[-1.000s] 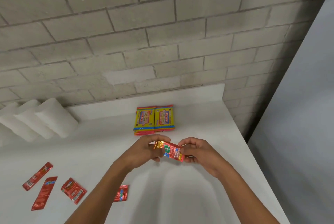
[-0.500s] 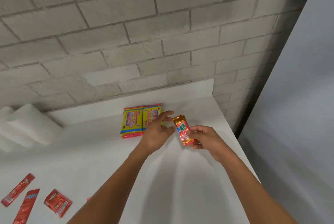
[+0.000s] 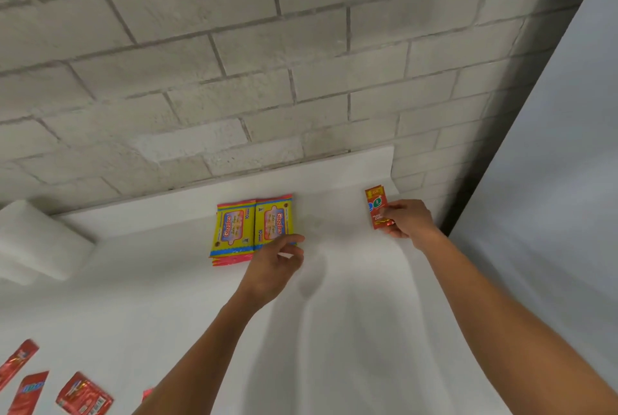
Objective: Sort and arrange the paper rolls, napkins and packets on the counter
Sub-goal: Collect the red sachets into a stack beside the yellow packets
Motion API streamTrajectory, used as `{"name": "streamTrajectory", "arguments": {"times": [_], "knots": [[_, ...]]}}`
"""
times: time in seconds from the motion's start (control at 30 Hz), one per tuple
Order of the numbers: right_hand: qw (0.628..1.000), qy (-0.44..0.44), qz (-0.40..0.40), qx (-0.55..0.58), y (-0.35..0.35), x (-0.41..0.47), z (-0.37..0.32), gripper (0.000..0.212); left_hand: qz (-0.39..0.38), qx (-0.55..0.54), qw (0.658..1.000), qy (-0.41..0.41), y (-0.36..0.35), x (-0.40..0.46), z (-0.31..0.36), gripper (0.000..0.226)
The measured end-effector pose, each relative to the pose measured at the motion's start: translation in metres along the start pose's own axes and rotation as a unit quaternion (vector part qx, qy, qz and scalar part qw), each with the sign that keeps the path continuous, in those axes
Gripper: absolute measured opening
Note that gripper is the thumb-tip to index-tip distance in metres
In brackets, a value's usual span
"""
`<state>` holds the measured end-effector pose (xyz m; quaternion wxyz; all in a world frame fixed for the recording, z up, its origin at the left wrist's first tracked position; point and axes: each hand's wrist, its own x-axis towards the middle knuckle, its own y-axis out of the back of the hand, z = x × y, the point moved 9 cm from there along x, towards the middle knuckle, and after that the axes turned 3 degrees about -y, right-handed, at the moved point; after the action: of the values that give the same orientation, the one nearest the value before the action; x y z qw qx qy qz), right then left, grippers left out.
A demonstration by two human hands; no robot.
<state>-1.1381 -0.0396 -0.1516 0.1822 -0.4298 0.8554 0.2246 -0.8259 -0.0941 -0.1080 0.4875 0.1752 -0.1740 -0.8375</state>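
Note:
My right hand [image 3: 406,218] holds a small red packet [image 3: 375,204] at the far right corner of the white counter [image 3: 334,331], pressing it flat near the back ledge. My left hand [image 3: 276,262] rests with its fingertips on the lower right corner of the yellow Giggles packets [image 3: 252,229], two side by side on a small stack. Several loose red packets [image 3: 83,396] lie at the bottom left. A white paper roll [image 3: 36,240] lies at the left edge.
A grey block wall [image 3: 267,63] rises behind the counter's raised back ledge [image 3: 301,173]. The counter's right edge drops off beside a pale grey panel [image 3: 551,180], close to my right hand.
My right hand has carried the red packet from the counter's middle out to the far right corner. My left hand let go of it and moved onto the yellow packets.

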Motion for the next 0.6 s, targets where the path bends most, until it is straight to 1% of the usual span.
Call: {"name": "streamTrajectory", "arguments": {"times": [0.07, 0.17, 0.3, 0.4, 0.47, 0.6], "knots": [[1.000, 0.005, 0.007, -0.018, 0.000, 0.011, -0.003, 0.032, 0.009, 0.006, 1.000, 0.004, 0.004, 0.004, -0.005, 0.025], [0.998, 0.013, 0.026, -0.050, 0.002, 0.023, -0.004, 0.035, 0.016, 0.020, 1.000, -0.012, 0.006, 0.005, -0.006, 0.022], [0.991, 0.024, 0.077, -0.106, 0.011, 0.034, -0.002, 0.030, 0.023, 0.033, 0.999, -0.014, 0.005, 0.001, -0.013, 0.020], [0.971, 0.058, 0.119, -0.200, 0.012, 0.045, -0.009, 0.033, 0.021, 0.034, 0.999, -0.006, 0.005, 0.007, -0.020, 0.020], [0.959, 0.076, 0.134, -0.237, 0.009, 0.051, -0.015, 0.037, 0.027, 0.044, 0.999, -0.004, 0.008, 0.014, -0.022, 0.019], [0.948, 0.083, 0.157, -0.265, 0.013, 0.054, -0.020, 0.041, 0.027, 0.047, 0.998, -0.007, 0.007, 0.018, -0.017, 0.020]]}}
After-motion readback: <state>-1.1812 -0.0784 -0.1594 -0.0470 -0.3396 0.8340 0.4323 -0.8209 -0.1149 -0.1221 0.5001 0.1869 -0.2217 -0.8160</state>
